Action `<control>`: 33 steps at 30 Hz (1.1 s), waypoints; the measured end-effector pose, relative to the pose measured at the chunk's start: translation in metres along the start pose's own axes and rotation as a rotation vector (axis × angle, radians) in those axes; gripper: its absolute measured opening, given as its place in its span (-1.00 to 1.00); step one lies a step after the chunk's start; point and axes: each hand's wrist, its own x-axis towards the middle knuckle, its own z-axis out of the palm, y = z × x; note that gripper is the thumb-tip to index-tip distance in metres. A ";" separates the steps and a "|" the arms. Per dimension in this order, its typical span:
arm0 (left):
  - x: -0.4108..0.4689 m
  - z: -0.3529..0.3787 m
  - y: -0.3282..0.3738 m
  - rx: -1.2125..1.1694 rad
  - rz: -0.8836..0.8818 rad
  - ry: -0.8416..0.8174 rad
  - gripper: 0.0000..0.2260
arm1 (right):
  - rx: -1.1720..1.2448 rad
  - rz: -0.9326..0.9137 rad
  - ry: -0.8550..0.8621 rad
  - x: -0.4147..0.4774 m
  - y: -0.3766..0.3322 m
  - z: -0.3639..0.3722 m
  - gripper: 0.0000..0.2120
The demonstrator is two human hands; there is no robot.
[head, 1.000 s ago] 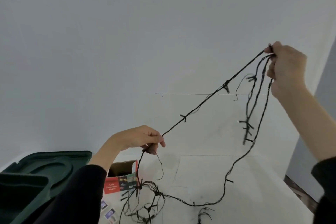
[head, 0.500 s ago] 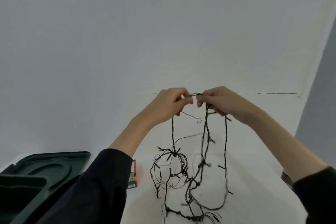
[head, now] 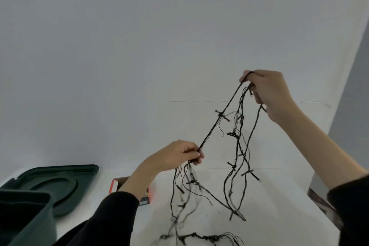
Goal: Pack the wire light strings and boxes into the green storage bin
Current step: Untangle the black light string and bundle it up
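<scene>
Wire light string (head: 237, 142), black: a taut length runs from the right hand (head: 267, 90), pinched on gathered loops at upper right, down to the left hand (head: 179, 156), clamped on strands at centre; loose tails hang to the white table (head: 269, 215). Green storage bin (head: 24, 217) at lower left, its lid (head: 60, 183) lying beside it. Red box (head: 117, 184), open, just right of the lid, partly hidden by the left forearm.

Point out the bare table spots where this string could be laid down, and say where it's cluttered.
Bare table lies right of the hanging string, under the right hand, out to the table's right edge. Another bare strip runs behind the left hand to the wall. Crowded: the lid and bin at left, the box beside them, loose wire near the front edge.
</scene>
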 end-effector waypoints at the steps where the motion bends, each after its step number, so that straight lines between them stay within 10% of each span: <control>1: 0.000 0.000 -0.002 0.021 -0.006 0.039 -0.86 | -0.020 -0.007 0.000 0.000 0.003 0.000 -0.75; 4: -0.003 -0.008 0.007 0.069 0.053 0.253 -0.88 | -0.165 -0.047 -0.028 0.004 0.006 -0.007 -0.76; 7: -0.008 -0.017 0.025 0.024 0.115 0.366 -0.87 | -0.486 0.001 -0.404 0.000 0.010 -0.014 -0.74; 21: 0.003 -0.020 0.052 -0.241 0.101 0.375 -0.90 | -0.690 0.147 -0.638 -0.020 0.053 -0.017 -0.75; 33: 0.010 -0.002 0.065 -0.304 0.179 0.394 -0.82 | -0.219 0.064 -0.723 -0.053 0.045 0.030 -0.73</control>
